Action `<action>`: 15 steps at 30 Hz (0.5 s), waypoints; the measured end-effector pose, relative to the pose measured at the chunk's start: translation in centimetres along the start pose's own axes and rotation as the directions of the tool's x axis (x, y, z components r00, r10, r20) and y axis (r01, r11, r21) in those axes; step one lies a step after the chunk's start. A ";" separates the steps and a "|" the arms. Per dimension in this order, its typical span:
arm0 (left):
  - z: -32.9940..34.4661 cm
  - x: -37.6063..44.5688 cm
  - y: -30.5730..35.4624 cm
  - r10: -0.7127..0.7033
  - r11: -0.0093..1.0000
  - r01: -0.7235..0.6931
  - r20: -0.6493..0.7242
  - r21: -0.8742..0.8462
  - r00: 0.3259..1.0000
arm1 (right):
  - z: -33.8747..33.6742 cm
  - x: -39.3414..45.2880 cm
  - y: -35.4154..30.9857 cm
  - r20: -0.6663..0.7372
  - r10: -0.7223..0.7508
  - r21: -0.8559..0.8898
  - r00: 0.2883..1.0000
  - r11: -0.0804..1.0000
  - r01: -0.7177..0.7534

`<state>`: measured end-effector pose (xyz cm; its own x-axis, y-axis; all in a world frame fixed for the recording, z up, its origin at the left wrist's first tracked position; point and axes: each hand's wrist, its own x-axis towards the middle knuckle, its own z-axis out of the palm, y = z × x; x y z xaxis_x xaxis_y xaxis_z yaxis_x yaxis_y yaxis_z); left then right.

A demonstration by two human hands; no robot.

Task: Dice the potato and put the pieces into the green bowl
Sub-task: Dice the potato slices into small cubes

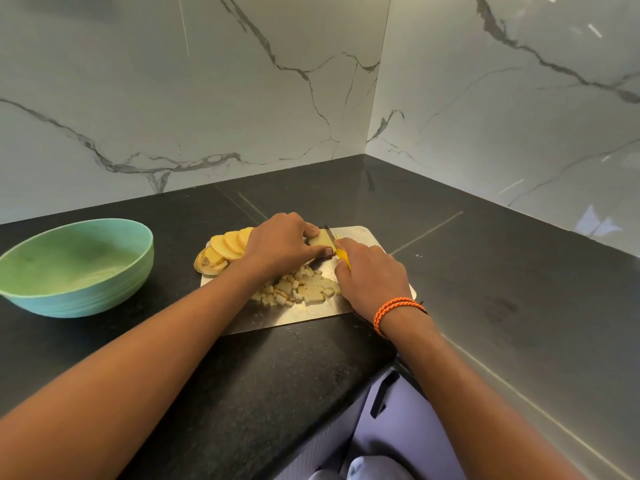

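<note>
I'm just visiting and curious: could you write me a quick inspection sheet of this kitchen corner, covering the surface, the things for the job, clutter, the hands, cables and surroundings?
Surface: black speckled counter carrying a metal cutting board.
Job's things: green bowl left of the board, no pieces seen inside; potato slices fanned at the board's left edge; diced potato heaped on the board; a potato piece under the knife, which has a yellow handle.
Clutter: nothing seen.
Hands: left hand holds the potato piece; right hand grips the knife; an orange cord bracelet sits on the right wrist.
Cables: nothing seen.
Surroundings: white marble-look walls meeting in a corner.
</note>
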<state>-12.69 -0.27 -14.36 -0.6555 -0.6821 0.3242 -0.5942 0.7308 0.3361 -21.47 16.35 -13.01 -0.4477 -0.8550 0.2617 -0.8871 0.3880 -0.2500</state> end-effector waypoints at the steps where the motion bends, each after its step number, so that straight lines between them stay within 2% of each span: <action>1: 0.0 0.0 0.0 0.000 1.000 0.000 0.000 -0.001 1.000 | 0.0 -0.1 -0.1 0.004 -0.003 -0.008 1.000 1.000 0.003; 11: -0.2 0.0 0.3 -0.001 1.000 0.001 0.009 -0.004 1.000 | -0.8 -4.3 0.9 0.006 0.012 0.011 1.000 1.000 -0.012; 15: -0.3 0.2 0.2 -0.019 1.000 0.020 0.035 -0.012 0.999 | -0.9 -4.3 1.2 -0.047 0.036 0.143 0.998 0.989 -0.029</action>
<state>-12.85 -0.28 -13.94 -0.6601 -0.6946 0.2862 -0.6012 0.7168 0.3532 -20.73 20.86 -13.57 -0.4839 -0.8236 0.2959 -0.8488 0.3594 -0.3878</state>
